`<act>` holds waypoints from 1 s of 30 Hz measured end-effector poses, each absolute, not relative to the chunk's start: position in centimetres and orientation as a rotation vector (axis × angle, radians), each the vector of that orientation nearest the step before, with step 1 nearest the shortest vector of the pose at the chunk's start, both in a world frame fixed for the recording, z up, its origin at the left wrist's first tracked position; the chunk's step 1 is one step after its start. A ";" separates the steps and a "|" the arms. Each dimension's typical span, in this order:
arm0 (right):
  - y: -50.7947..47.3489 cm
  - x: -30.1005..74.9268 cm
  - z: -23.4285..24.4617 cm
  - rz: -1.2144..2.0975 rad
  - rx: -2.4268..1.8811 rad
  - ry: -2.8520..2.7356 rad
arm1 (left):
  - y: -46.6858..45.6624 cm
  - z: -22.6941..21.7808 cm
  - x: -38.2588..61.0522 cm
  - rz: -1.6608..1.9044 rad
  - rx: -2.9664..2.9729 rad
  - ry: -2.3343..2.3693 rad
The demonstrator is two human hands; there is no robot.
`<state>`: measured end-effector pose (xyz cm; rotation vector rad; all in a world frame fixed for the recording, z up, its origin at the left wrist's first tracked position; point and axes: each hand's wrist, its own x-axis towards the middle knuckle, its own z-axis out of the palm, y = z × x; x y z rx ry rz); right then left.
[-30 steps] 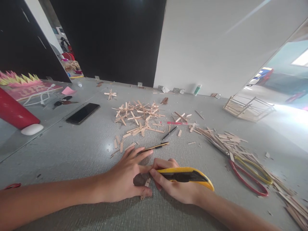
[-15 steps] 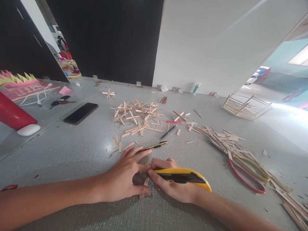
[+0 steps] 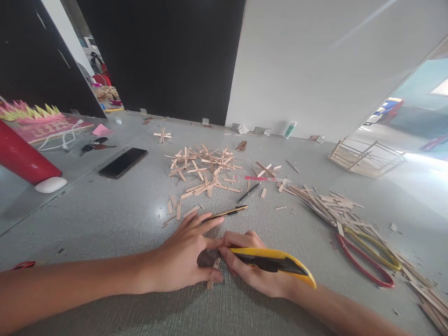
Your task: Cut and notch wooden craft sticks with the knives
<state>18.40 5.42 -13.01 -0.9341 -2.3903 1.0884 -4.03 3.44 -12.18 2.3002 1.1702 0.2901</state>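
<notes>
My right hand [image 3: 250,273] is closed round a yellow and black utility knife [image 3: 276,263], its tip pointing left at a small wooden stick [image 3: 213,273] on the grey floor. My left hand [image 3: 187,256] lies over that stick, thumb and fingers pressing it down, fingers partly spread. The two hands touch at the fingertips. A second, slimmer yellow and black cutter [image 3: 227,213] lies just beyond my left fingers.
Glued stick crosses are heaped [image 3: 203,163] further out, with a black pen [image 3: 249,192]. Loose sticks [image 3: 332,205] and red and yellow handled scissors [image 3: 364,254] lie at right. A phone [image 3: 122,162], a red cylinder [image 3: 21,158] and a stick frame [image 3: 364,156] stand around.
Both hands stay on the stick and knife in nearly the same pose. The view has shifted slightly; nothing on the floor has moved.
</notes>
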 end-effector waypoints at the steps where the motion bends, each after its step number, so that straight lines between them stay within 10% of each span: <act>1: 5.4 18.4 -13.1 1.085 -0.931 -2.392 | 3.4 -12.2 -4.0 0.279 2.302 1.172; 30: 5.6 18.8 -13.2 1.279 -0.987 -2.311 | 3.2 -12.5 -4.2 0.268 2.277 1.160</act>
